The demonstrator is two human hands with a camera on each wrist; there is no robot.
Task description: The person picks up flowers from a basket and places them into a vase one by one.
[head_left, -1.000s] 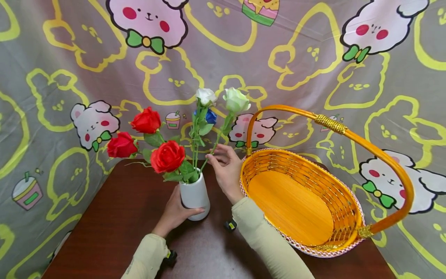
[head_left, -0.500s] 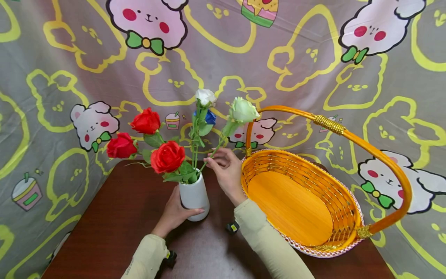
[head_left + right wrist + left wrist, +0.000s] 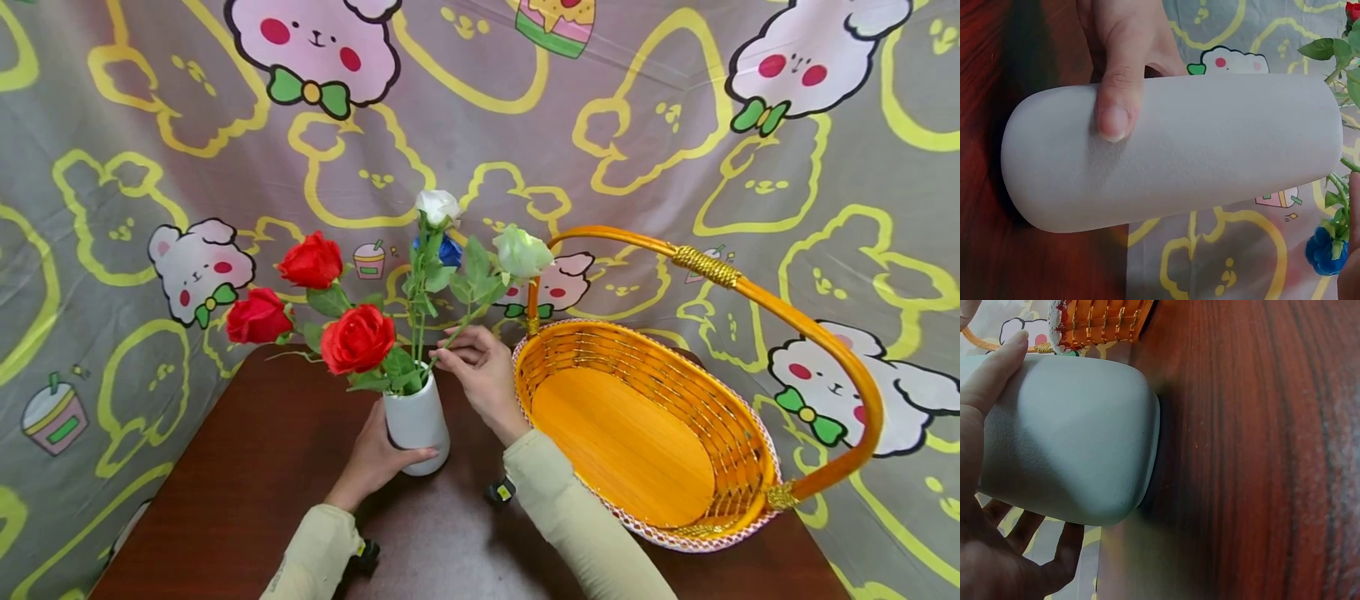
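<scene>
A white vase (image 3: 417, 421) stands on the table, gripped around its body by my left hand (image 3: 381, 454); the thumb lies across its front in the right wrist view. My right hand (image 3: 483, 371) pinches the stem of a pale green rose (image 3: 522, 252) just above the vase mouth. That rose leans to the right, its stem end inside the vase. Also in the vase are a white rose (image 3: 438, 208), a blue rose (image 3: 448, 251) partly behind leaves, and red roses (image 3: 359, 338) leaning left. The left wrist view shows the vase base (image 3: 1110, 444) on the table.
To the right stands an orange woven basket (image 3: 622, 442) with a tall arched handle (image 3: 817, 333). The dark wooden table (image 3: 225, 483) extends left and forward of the vase. A patterned cloth (image 3: 480, 125) hangs behind the table.
The pale green rose has tipped further right and lower, and its leaves have turned into view. My right hand stays at its stem; the left hand keeps its hold on the vase.
</scene>
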